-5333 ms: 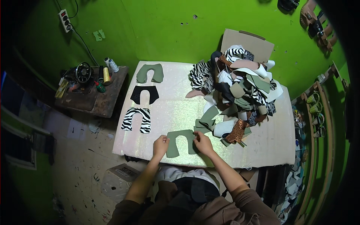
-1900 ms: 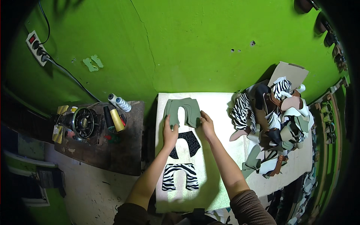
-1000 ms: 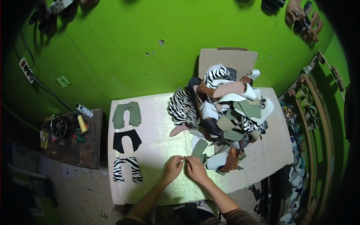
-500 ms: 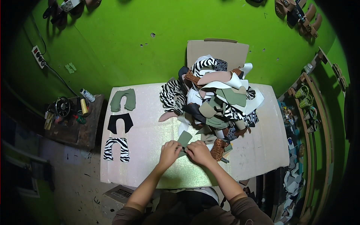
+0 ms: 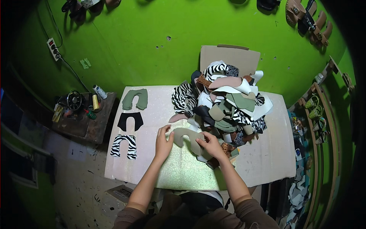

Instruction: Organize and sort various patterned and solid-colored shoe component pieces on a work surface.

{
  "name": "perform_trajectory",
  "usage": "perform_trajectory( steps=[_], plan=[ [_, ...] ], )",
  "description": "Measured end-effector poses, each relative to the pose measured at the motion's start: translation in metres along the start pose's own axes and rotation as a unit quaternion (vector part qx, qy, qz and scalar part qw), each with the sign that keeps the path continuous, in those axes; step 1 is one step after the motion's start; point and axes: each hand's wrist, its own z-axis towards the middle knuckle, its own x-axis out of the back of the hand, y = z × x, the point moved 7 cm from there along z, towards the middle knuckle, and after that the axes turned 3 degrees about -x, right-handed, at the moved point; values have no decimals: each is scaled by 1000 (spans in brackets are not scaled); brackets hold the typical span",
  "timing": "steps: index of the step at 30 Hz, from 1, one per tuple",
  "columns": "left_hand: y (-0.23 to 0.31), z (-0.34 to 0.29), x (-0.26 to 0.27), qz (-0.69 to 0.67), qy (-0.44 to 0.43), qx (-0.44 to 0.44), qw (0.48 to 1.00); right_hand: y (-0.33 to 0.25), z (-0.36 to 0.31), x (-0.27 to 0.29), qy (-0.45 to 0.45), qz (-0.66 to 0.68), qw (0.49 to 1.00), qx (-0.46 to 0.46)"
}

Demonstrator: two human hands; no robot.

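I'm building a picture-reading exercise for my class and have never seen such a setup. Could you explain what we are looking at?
There is no machine here: the work is done by a person's two bare hands. A wide fisheye camera on the person's head looks down, so straight edges bend near the rim and the picture's left is the person's left.

The right hand holds a greyish curved piece. The left hand is at its other end; whether it grips is hard to tell.

On the pale table, at the left, lie a green arch, a black arch and a zebra-striped arch. Farther right is a mixed pile of cut pieces.
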Motion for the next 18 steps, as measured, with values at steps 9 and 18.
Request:
perform_trajectory(
  steps=[9,18],
  plan=[
    [-9,-58,-56,-236,-118,127,956,-24,-15,-47,-87,-48,993,61],
    [-16,-53,-43,-243,-175,194,934,-36,-19,-24,14,-228,967,110]
  ],
)
